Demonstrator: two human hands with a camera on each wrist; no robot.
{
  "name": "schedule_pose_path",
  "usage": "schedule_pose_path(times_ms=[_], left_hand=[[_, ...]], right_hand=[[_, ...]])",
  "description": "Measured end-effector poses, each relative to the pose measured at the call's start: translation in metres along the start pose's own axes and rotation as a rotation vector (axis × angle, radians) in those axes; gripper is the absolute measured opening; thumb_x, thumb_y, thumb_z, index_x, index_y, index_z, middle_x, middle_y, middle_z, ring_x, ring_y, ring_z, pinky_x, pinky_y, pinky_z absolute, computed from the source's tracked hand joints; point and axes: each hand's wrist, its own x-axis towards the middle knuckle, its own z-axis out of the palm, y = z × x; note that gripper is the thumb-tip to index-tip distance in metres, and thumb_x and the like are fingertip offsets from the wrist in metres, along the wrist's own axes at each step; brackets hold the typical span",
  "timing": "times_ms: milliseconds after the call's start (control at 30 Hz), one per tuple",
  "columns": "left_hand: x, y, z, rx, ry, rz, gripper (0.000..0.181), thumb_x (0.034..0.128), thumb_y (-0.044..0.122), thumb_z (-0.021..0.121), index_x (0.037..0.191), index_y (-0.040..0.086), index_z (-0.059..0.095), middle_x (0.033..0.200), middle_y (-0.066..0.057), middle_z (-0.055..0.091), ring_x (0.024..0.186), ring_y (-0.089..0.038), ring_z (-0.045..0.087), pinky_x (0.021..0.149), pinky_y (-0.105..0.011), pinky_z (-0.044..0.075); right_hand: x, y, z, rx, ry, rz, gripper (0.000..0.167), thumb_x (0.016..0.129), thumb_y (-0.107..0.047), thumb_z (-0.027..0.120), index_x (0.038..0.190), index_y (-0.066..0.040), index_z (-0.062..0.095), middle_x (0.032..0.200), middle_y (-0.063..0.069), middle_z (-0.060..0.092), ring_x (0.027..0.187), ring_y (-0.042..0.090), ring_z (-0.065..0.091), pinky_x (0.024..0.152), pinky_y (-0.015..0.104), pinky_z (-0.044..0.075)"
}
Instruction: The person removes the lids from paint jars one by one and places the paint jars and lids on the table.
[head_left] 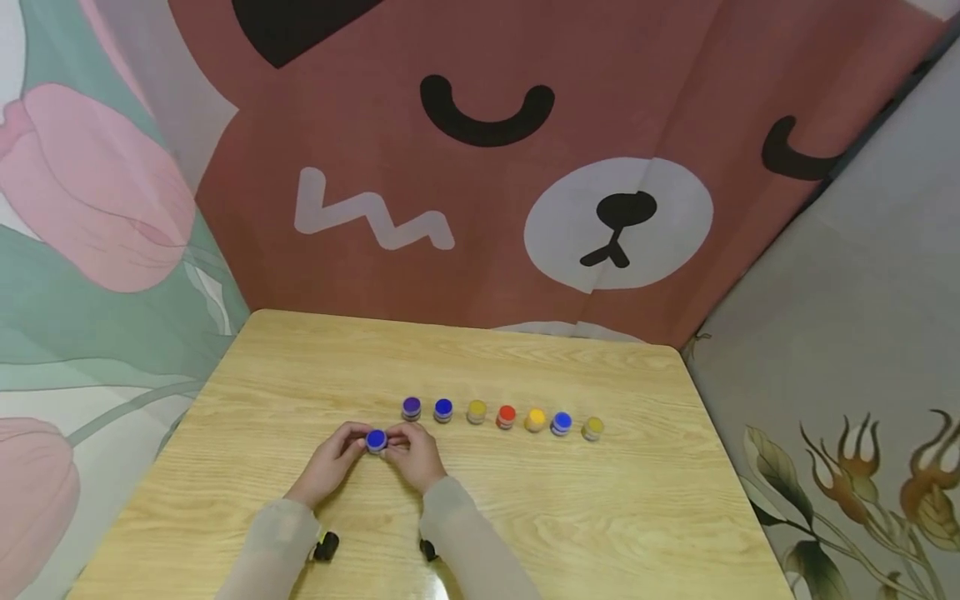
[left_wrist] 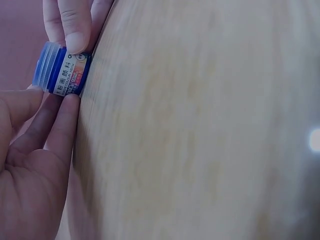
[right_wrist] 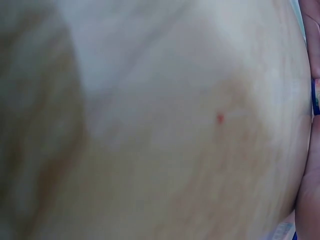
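Holding a blue-lidded paint jar (head_left: 377,441) lid-up, pinched from both sides by left hand (head_left: 330,465) and right hand (head_left: 420,459), low in the frame and left of middle, just down and left from the purple-lidded jar (head_left: 411,407).

screened-off nook, room type unclear: wooden table (head_left: 600,517), cartoon-animal backdrop (head_left: 487,187), floral side hangings (head_left: 105,192)

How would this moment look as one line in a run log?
left-hand grip: holds blue-lidded gouache jar | right-hand grip: same jar | lid: on | wooden table: seven more jars in a row
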Motion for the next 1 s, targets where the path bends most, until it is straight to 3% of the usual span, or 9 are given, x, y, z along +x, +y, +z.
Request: schedule_pose_path(times_ms=[167, 333, 500, 600, 867, 1000], left_hand=[[-0.0003, -0.0039, 0.0007, 0.000, 0.004, 0.035, 0.027, 0.1046, 0.006, 0.054, 0.131, 0.002, 0.057, 0.124, -0.016, 0.067, 0.116, -0.026, 0.063, 0.097, -0.023, 0.050], [-0.0013, -0.0029, -0.0006, 0.038, -0.032, 0.038, 0.037, 0.1060, 0.011, 0.052, 0.143, 0.005, 0.055, 0.134, -0.016, 0.063, 0.128, -0.035, 0.056, 0.108, -0.044, 0.046], [-0.0017, -0.0015, -0.0007, 0.036, -0.038, 0.018, 0.034, 0.1071, 0.014, 0.051, 0.139, 0.007, 0.060, 0.139, -0.014, 0.061, 0.134, -0.037, 0.050, 0.112, -0.058, 0.038], [-0.0013, -0.0011, -0.0002, 0.039, -0.028, -0.001, 0.031, 0.1069, 0.014, 0.051, 0.136, 0.009, 0.061, 0.134, -0.012, 0.064, 0.130, -0.034, 0.054, 0.110, -0.054, 0.041], [0.0003, -0.0039, 0.0011, 0.020, 0.005, -0.007, 0.021, 0.1051, 0.012, 0.055, 0.125, 0.009, 0.062, 0.122, -0.008, 0.069, 0.114, -0.020, 0.064, 0.099, -0.031, 0.050], [0.0003, -0.0053, 0.0015, -0.008, 0.010, -0.005, 0.020, 0.1041, 0.008, 0.056, 0.123, 0.008, 0.061, 0.121, -0.010, 0.069, 0.113, -0.021, 0.064, 0.096, -0.026, 0.051]], right_hand=[[0.0000, 0.0003, -0.0012, -0.014, -0.013, 0.001, 0.025, 0.086, 0.003, 0.077, 0.110, 0.002, 0.069, 0.109, 0.008, 0.064, 0.096, 0.014, 0.068, 0.084, 0.018, 0.057], [-0.0010, 0.0003, -0.0007, -0.028, -0.010, 0.000, 0.024, 0.086, 0.002, 0.077, 0.109, 0.001, 0.069, 0.110, 0.007, 0.064, 0.095, 0.012, 0.067, 0.083, 0.018, 0.056], [-0.0017, -0.0012, -0.0012, -0.028, -0.005, 0.015, 0.024, 0.087, 0.002, 0.077, 0.110, 0.000, 0.070, 0.109, 0.005, 0.064, 0.095, 0.010, 0.066, 0.083, 0.017, 0.056], [-0.0021, -0.0021, -0.0015, -0.027, -0.005, 0.016, 0.024, 0.087, 0.002, 0.077, 0.109, 0.000, 0.070, 0.109, 0.006, 0.064, 0.095, 0.010, 0.066, 0.084, 0.017, 0.056], [-0.0008, -0.0021, -0.0019, -0.033, 0.000, 0.031, 0.024, 0.087, 0.001, 0.077, 0.110, 0.000, 0.070, 0.107, 0.003, 0.064, 0.095, 0.009, 0.064, 0.084, 0.017, 0.056], [0.0003, 0.0002, -0.0014, -0.035, 0.004, 0.029, 0.024, 0.087, 0.001, 0.078, 0.110, 0.000, 0.070, 0.108, 0.002, 0.064, 0.094, 0.007, 0.064, 0.083, 0.016, 0.055]])
